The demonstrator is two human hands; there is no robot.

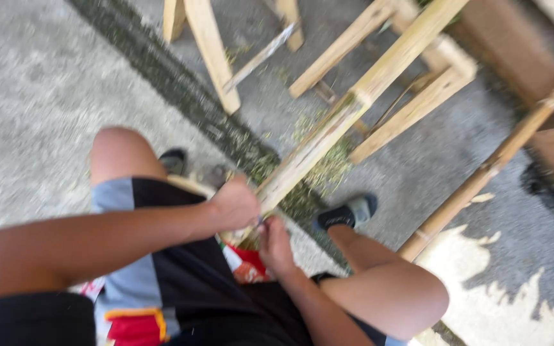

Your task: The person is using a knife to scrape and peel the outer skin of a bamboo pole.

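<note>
1. Here I look down on my own lap: I am seated, knees spread, in dark shorts with grey and red panels, over a rough concrete floor (40,96)
2. My left hand (235,204) is curled into a fist around the near end of a long bamboo pole (328,131), clamped on it just above my lap
3. My right hand (276,247) sits right beside the left, a little lower, fingers folded in against the same end of the pole; something thin and dark shows between the two hands, but the blur keeps me from telling what it is
4. The bamboo pole runs from my hands up and to the right, tilted, passing across a pale wooden frame (411,109) of slanted slats near the top of the view
5. Green shavings (328,166) lie scattered on the floor under the pole, thickest just past my hands, along a dark strip in the concrete
6. A second bamboo pole (488,170) leans further right, well apart from my hands, its lower end near my right knee
7. My right foot wears a dark sock and a grey shoe (354,211), planted beside the shavings; another dark shoe (174,160) shows past my left knee
8. The whole view is motion-blurred, so fine detail at the hands is lost
</note>
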